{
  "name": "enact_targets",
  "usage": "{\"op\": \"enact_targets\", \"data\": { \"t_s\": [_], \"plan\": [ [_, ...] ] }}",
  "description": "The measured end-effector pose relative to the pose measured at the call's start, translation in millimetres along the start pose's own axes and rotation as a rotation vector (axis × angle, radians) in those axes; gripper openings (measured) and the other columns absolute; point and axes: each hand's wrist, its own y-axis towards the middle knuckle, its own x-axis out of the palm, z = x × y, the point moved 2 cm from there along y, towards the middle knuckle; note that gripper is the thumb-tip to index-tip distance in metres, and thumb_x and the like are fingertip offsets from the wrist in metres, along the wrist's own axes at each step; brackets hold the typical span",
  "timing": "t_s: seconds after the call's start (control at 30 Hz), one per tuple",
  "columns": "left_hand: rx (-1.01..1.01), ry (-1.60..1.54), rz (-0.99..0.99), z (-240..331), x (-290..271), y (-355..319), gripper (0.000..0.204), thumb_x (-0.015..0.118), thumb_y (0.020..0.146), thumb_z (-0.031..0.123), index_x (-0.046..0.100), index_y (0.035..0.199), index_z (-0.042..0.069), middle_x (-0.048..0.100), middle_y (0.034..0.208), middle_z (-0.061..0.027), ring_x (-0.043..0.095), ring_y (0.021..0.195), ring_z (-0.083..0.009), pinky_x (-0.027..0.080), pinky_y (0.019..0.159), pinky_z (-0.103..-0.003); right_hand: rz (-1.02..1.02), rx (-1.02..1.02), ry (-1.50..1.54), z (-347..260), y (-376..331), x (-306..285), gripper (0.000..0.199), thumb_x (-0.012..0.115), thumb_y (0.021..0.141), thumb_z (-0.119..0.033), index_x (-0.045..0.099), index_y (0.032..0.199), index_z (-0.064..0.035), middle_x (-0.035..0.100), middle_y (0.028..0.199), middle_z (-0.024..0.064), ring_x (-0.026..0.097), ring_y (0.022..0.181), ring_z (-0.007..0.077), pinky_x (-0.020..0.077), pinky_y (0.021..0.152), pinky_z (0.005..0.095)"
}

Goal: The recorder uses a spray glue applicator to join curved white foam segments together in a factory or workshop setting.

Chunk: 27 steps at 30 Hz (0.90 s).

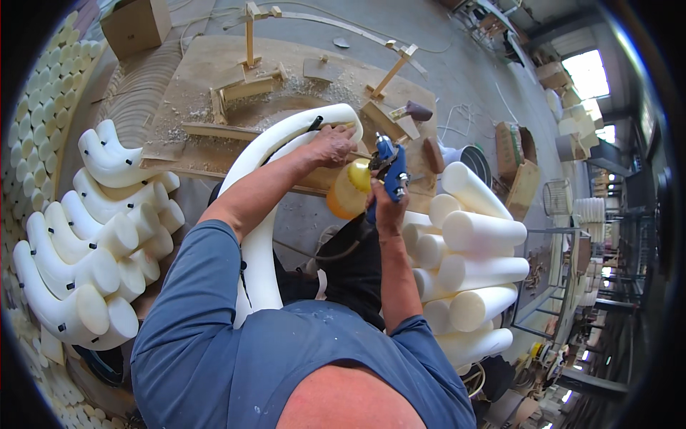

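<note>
My left hand [331, 145] presses on the end of a long white foam tube [266, 179] that is bent into an arch over the wooden workbench [207, 71]. My right hand [386, 207] grips a blue spray gun [390, 166] with a yellow cup [348, 191] hanging under it. The gun's nozzle points at the tube's end, close to my left hand's fingers. A thin black band [314, 123] crosses the tube near the bend.
Curved white foam pieces [93, 243] tied with black bands are stacked on the left. Straight white foam cylinders [475, 264] are piled on the right. Wooden jig blocks [243, 86] and sawdust lie on the bench. A cardboard box [136, 25] sits at upper left, a bucket [471, 161] at right.
</note>
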Motion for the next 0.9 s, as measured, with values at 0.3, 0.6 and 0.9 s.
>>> {"op": "enact_targets", "data": {
  "t_s": [0.3, 0.6, 0.9],
  "plan": [
    [-0.014, 0.108, -0.11, 8.3, -8.7, -6.1, 0.029, 0.063, 0.089, 0.021, 0.08, 0.112, 0.015, 0.041, 0.163, -0.0185, 0.042, 0.148, -0.0362, 0.042, 0.11, -0.05, 0.015, 0.306, 0.084, -17.7, 24.6, 15.5, 0.02, 0.075, 0.092, -0.014, 0.064, 0.101, -0.0005, 0.062, 0.073, 0.0054, 0.054, 0.047, 0.0131, 0.0445, 0.041, 0.0297],
    [0.003, 0.08, -0.13, 6.2, -6.6, -3.6, 0.032, 0.059, 0.092, 0.021, 0.079, 0.116, 0.015, 0.044, 0.162, -0.0167, 0.044, 0.148, -0.0335, 0.041, 0.114, -0.046, -0.006, 0.35, 0.076, -10.6, 43.4, 28.7, 0.023, 0.074, 0.095, -0.022, 0.067, 0.099, -0.0006, 0.064, 0.078, 0.0064, 0.054, 0.047, 0.0127, 0.0435, 0.039, 0.0299],
    [-0.014, 0.097, -0.149, 7.9, -3.4, -3.0, 0.036, 0.055, 0.094, 0.019, 0.077, 0.122, 0.012, 0.039, 0.165, -0.0169, 0.044, 0.148, -0.0334, 0.041, 0.115, -0.047, 0.047, 0.354, 0.016, -7.2, 50.1, 38.6, 0.027, 0.076, 0.094, -0.027, 0.066, 0.089, -0.0029, 0.056, 0.063, 0.0027, 0.052, 0.044, 0.0128, 0.0433, 0.039, 0.0298]
  ]
}}
